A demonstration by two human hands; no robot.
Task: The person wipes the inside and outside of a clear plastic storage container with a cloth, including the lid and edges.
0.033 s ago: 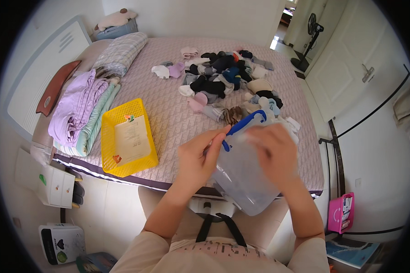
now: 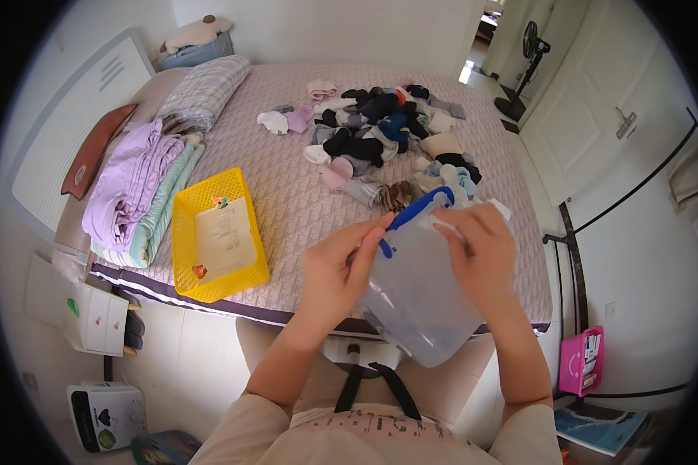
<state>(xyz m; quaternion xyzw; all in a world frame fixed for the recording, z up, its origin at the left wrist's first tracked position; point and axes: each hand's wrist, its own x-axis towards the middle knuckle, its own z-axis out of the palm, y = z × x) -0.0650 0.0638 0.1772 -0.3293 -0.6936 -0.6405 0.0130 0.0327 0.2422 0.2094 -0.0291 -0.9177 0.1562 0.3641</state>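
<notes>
A translucent plastic box (image 2: 420, 298) with a blue handle (image 2: 420, 208) is tilted in front of me, over the near edge of the bed. My left hand (image 2: 340, 260) is closed on the left end of the blue handle, thumb on top. Over the box's right side, my right hand (image 2: 477, 248) has its fingers bent inward near the rim; a small whitish bit shows at the fingertips, too unclear to name. Just beyond the box lies a heap of mixed socks (image 2: 380, 139), black, grey, white and pink.
On the bed (image 2: 287, 194) a yellow basket (image 2: 260, 260) holds a paper sheet. Folded lilac bedding (image 2: 128, 182) and a checked pillow (image 2: 202, 93) lie to the left. At right are a black metal frame (image 2: 575, 256), a pink bin (image 2: 572, 364) and a white door (image 2: 597, 101).
My right hand, blurred by motion before, has shifted slightly right and now shows sharply with bent fingers. The left hand and the box stay in place.
</notes>
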